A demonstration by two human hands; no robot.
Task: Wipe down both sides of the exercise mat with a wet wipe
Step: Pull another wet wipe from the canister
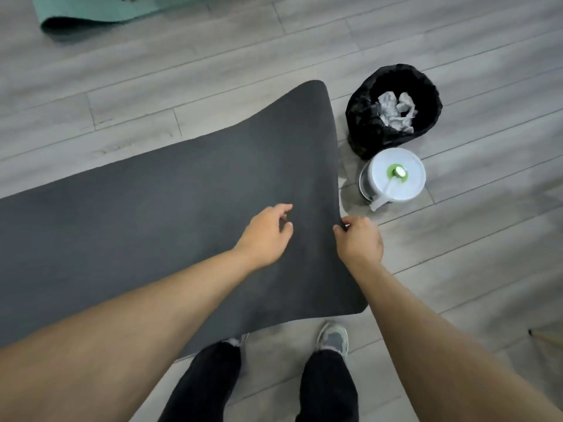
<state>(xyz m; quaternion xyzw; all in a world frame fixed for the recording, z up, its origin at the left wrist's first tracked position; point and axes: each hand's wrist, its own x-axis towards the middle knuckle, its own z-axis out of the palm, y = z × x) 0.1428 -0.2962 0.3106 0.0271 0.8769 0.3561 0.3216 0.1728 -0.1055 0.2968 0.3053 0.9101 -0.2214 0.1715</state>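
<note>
Grey plank floor (213, 71), dark grey mat (152, 208) edge-lifted

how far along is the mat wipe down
Done, likely: some wiping, since crumpled wipes sit in the bin. In hand: the right grip pinches the dark mat at its raised edge, perhaps to flip it; the left grip hovers open, holding no wipe. Left: pull a fresh wipe from the tub and wipe the other side.

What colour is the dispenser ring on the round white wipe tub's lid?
Bright green ring on the round white wipe tub; head view.
</note>
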